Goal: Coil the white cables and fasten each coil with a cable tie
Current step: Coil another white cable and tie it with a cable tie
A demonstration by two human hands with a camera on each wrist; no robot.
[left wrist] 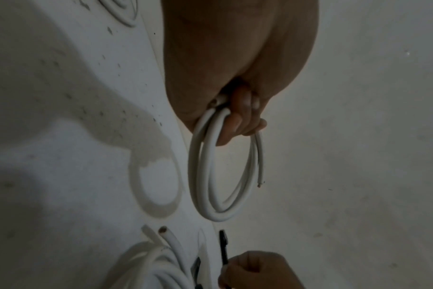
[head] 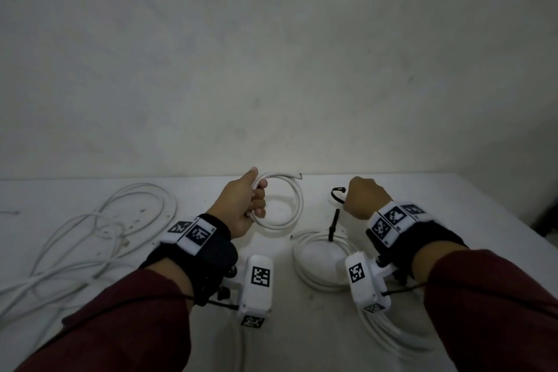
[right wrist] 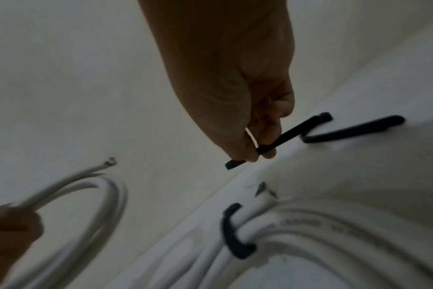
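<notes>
Filling the lower half of the head view, the white surface (head: 453, 205) meets a pale wall (head: 271, 54) that takes up the top of the frame. At the left of the frame a loose tangle of white cable (head: 99, 238) sprawls over the surface, uncoiled. Lower right of centre lies a finished coil (head: 320, 263) flat on the surface, bound by a black cable tie (right wrist: 233, 232); grey print runs along its jacket in the right wrist view, too blurred to read. Both forearms wear dark red sleeves (head: 120, 320) and wrist bands carrying black-and-white square marker tags (head: 261, 275), which bear patterns, not letters. At centre frame the left hand (head: 241, 205) holds a small coil of white cable (head: 290, 205) upright above the surface, fingers (left wrist: 237, 121) curled through its loops and clamped on them; one cut end juts free at the coil's top. Right of it, the right hand (head: 365, 196) pinches a second black cable tie (right wrist: 284, 136) between thumb and fingers (right wrist: 269, 136). Another loose black tie (right wrist: 354, 131) lies on the surface just beyond.
</notes>
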